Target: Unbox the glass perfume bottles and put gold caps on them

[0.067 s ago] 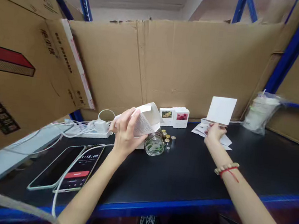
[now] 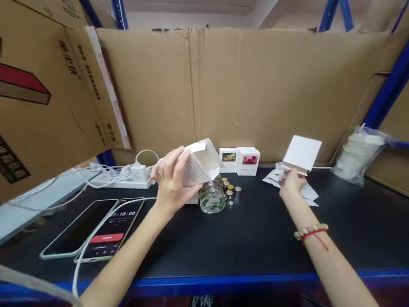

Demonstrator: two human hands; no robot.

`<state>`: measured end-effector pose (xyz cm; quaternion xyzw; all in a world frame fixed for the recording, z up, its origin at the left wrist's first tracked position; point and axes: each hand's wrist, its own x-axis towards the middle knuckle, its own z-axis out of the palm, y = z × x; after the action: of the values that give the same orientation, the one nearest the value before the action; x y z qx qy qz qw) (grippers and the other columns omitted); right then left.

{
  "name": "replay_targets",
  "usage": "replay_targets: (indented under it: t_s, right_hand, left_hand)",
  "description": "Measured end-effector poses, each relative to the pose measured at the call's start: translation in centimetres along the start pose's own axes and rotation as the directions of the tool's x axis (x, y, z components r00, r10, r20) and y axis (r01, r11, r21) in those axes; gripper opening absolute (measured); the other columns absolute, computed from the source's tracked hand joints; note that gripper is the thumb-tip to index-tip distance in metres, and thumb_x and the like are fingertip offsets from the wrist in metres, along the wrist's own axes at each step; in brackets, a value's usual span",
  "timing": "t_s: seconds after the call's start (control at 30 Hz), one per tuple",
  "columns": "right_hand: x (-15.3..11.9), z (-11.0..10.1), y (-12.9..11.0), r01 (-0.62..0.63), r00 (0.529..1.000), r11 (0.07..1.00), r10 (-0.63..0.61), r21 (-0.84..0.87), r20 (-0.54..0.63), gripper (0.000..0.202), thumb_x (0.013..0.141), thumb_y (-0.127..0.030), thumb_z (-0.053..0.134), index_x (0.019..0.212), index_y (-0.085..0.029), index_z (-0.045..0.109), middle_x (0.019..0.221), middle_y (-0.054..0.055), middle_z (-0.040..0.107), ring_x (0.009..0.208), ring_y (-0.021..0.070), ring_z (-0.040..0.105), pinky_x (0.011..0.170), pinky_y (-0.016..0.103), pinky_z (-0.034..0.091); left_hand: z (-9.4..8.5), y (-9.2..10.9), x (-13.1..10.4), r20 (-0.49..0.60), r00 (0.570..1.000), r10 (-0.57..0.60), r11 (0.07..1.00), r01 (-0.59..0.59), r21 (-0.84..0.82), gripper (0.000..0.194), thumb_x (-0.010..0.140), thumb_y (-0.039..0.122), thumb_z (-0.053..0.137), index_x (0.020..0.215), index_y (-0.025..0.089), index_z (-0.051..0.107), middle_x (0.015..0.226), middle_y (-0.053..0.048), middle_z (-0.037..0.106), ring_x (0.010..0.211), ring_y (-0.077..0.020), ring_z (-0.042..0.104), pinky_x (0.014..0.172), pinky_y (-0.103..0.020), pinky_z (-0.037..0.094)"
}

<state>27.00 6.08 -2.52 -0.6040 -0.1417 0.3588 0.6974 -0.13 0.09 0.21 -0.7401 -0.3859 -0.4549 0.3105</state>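
Observation:
My left hand [image 2: 172,177] is closed around a white cardboard box [image 2: 203,161], tilted with its end flaps open toward the right. Just below the box's open end, a glass jar [image 2: 212,199] lies beside several gold and silver caps [image 2: 230,190]. Further right, my right hand [image 2: 292,183] pinches a folded white card [image 2: 302,152] by its lower edge. Beneath that hand, loose white papers [image 2: 309,192] are spread on the black tabletop [image 2: 246,242]. Whether anything is inside the box is not visible.
Two small white boxes with flower pictures [image 2: 248,161] stand against the cardboard wall [image 2: 270,92]. Two phones [image 2: 110,231] lie at left, crossed by a white cable. Behind them is a power strip [image 2: 124,179]. A bagged cup [image 2: 359,154] stands at far right.
The white card in my right hand tips slightly and dips a little lower. My left hand and the box stay nearly still.

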Motion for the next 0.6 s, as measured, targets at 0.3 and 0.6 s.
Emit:
replay_targets:
  t_s: [0.3, 0.6]
  right_hand:
    - [-2.9, 0.8, -0.2, 0.045, 0.992, 0.997, -0.036, -0.07, 0.123, 0.024, 0.064, -0.006, 0.047, 0.082, -0.02, 0.039, 0.048, -0.012, 0.04, 0.032, 0.0033, 0.03, 0.032, 0.014, 0.026]
    - [-7.7, 1.9, -0.1, 0.05, 0.793, 0.994, 0.02, -0.098, 0.609, 0.021, 0.06, -0.028, 0.06, 0.073, -0.018, 0.047, 0.043, -0.01, 0.047, 0.028, 0.0033, 0.036, 0.032, 0.015, 0.026]
  left_hand:
    - [0.0, -0.1, -0.3, -0.097, 0.97, -0.223, 0.974, 0.218, -0.064, 0.084, 0.062, 0.05, 0.069, 0.13, 0.018, 0.033, 0.114, -0.014, 0.052, 0.103, -0.0281, 0.046, 0.091, -0.039, 0.029]
    - [-0.4, 0.5, 1.9, 0.314, 0.468, -0.826, -0.009, 0.547, -0.837, 0.074, 0.069, 0.073, 0.042, 0.12, 0.019, 0.046, 0.118, -0.009, 0.055, 0.112, -0.0247, 0.05, 0.091, -0.029, 0.043]
